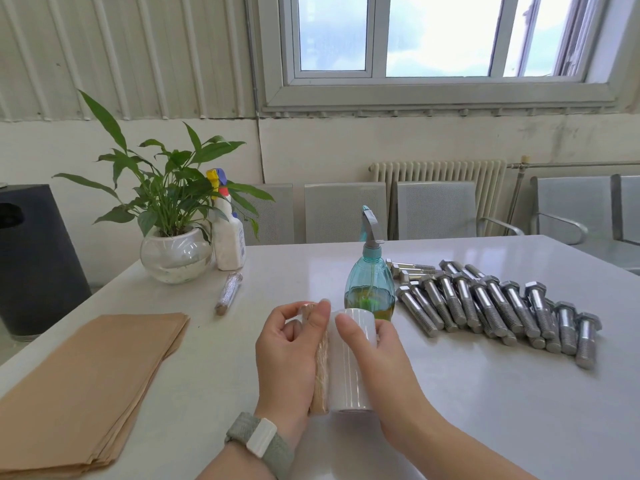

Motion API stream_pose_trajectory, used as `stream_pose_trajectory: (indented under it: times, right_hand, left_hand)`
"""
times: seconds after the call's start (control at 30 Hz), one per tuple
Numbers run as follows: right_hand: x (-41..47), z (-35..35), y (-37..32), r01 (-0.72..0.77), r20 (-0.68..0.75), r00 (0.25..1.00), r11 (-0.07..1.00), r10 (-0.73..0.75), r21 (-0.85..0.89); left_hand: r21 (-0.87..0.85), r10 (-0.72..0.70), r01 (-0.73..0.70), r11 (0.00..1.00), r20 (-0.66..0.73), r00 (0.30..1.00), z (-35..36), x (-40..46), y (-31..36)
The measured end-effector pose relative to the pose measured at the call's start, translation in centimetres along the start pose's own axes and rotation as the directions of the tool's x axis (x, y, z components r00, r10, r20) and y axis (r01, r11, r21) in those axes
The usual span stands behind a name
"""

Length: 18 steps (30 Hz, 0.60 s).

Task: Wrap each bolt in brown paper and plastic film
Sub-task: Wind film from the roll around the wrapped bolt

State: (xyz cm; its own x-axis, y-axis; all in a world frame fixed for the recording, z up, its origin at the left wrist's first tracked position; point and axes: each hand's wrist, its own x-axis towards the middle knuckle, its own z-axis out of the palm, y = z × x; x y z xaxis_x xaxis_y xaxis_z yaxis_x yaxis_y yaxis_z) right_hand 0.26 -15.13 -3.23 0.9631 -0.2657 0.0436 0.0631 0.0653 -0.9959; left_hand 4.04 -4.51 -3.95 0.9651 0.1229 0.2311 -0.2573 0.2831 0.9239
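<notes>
Illumination is bright, diffuse daylight entering through the window (pixel 433 39) above the far edge of the surface (pixel 485 393). The panes are overexposed, with sky detail nearly washed out. The glossy surface carries soft pale reflections near its far right corner. Shadows are faint and soft-edged. The steel bolts (pixel 498 306) show bright specular highlights. Wide-angle distortion bows the window frame and wall lines toward the picture edges. Focus is adequate throughout; fine detail is slightly soft.

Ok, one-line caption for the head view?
Left hand holds a paper-wrapped bolt while right hand rolls film onto it; bare bolts wait.
</notes>
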Motion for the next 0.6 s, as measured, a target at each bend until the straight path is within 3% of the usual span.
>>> stream_pose_trajectory:
  times: [0.27,0.37,0.43,0.5,0.6]
  right_hand:
    - [-0.5,0.5,0.3,0.093,-0.109,0.988,0.99,-0.105,-0.104]
    - [-0.3,0.2,0.1,0.072,-0.028,0.997,0.996,-0.073,-0.045]
    - [0.1,-0.4,-0.3,-0.07,0.152,0.987,0.995,0.059,0.069]
    - [0.3,-1.1,-0.7,-0.179,0.309,0.94,0.981,0.147,0.077]
    - [0.7,-1.5,-0.7,-0.124,0.272,0.955,0.992,0.115,0.014]
  left_hand:
    - [-0.085,-0.071,0.081,0.993,0.121,0.99,0.8,-0.8,-0.4]
    - [-0.091,-0.087,0.102,0.991,0.157,0.984,0.8,-0.8,-0.7]
    - [-0.098,-0.125,0.141,0.985,0.154,0.98,0.7,-0.6,-0.8]
    - [-0.088,-0.172,0.186,0.979,0.146,0.974,0.6,-0.4,-0.8]
    - [-0.034,-0.14,0.146,0.989,0.14,0.98,0.3,0.1,-0.7]
